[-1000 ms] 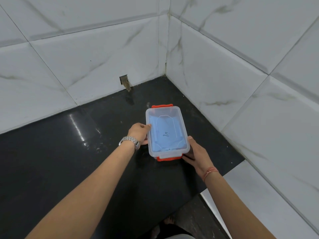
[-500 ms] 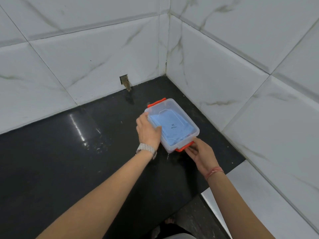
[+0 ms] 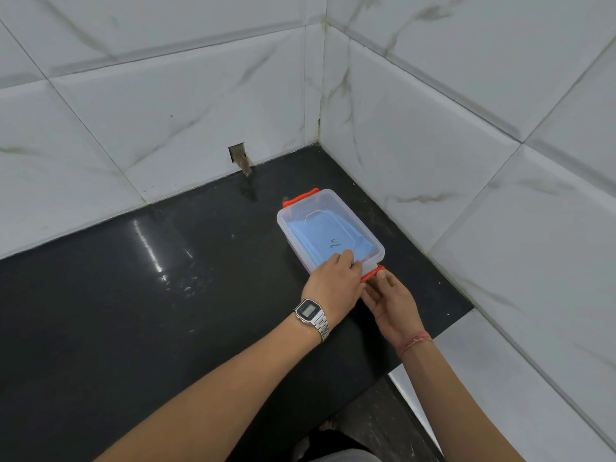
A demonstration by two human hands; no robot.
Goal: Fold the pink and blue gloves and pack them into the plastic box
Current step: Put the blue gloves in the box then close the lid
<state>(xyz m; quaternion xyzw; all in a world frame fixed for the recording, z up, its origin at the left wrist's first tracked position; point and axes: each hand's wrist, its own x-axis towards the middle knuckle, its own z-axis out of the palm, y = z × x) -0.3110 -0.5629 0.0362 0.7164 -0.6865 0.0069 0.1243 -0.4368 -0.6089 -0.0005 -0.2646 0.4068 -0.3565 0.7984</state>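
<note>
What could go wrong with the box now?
1. The box sits on a shiny black counter, so it might slide while the left hand presses on the lid.
2. The right hand is at the near orange clip; a finger could get nipped if it snaps.
3. Blue fabric lies close under the lid, so an edge might catch in the seal.

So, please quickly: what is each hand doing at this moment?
Left hand: fingers lie flat on the lid of the plastic box, pressing; grips nothing.
Right hand: fingers curled on the near orange latch.
</note>
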